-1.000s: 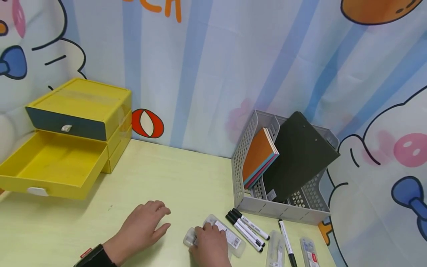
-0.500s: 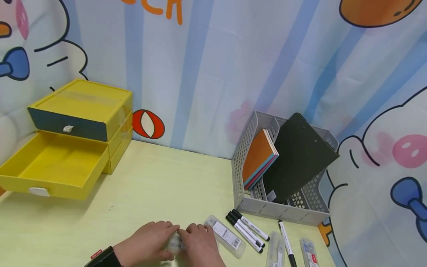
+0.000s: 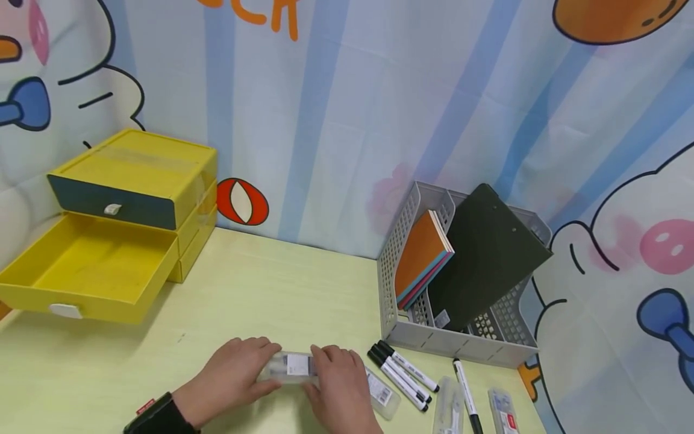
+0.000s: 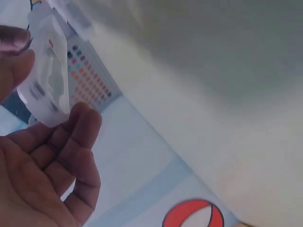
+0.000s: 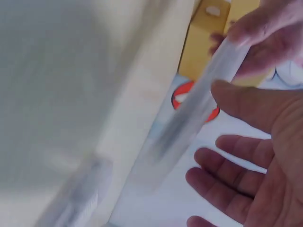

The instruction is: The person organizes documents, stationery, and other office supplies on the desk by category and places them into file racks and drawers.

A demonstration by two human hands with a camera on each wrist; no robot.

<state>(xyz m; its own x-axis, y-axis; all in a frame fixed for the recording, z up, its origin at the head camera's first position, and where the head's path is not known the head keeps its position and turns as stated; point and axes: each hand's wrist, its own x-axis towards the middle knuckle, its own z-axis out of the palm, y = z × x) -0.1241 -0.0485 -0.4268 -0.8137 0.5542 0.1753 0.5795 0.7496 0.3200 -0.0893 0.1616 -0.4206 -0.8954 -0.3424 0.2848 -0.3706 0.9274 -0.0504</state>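
Observation:
A clear plastic case (image 3: 297,365) with a white label lies across between my hands in the head view, low over the table. My left hand (image 3: 237,369) pinches its left end, thumb and fingers on either side. In the left wrist view the case (image 4: 56,71) is seen from its end, beside my curved fingers (image 4: 85,125). My right hand (image 3: 343,386) is at the other end. The right wrist view shows that thumb (image 5: 236,99) against the case (image 5: 201,97), while the other fingers spread loosely apart from it.
A second labelled case (image 3: 384,395) lies beside my right hand. Several black-capped markers (image 3: 403,377) and two more clear cases, one (image 3: 449,404) nearer, lie farther right. Behind them stands a grey file rack (image 3: 461,346). At left, a yellow drawer (image 3: 92,259) is pulled out.
My right hand has brought the case leftward from beside the second case. My left hand has come across to meet it, and the case now lies level, its label showing.

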